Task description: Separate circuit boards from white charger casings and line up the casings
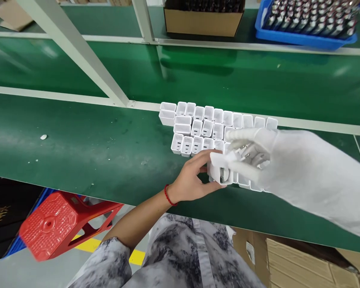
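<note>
Several white plastic charger shells [198, 128] stand open end up in rows on the green bench [78, 148]. My bare left hand [195, 178], a red cord at its wrist, pinches one white shell [220, 172] at the near edge of the group. My right hand [258, 154] wears a white glove and holds a small part with metal prongs [243, 154] just above that shell. Both hands meet over the front row.
A slanted white frame bar [78, 52] crosses the bench at the left. Behind stand a cardboard box [202, 22] and a blue tray of small parts [306, 22]. A red plastic stool [60, 224] lies below left, flat cardboard [303, 260] below right.
</note>
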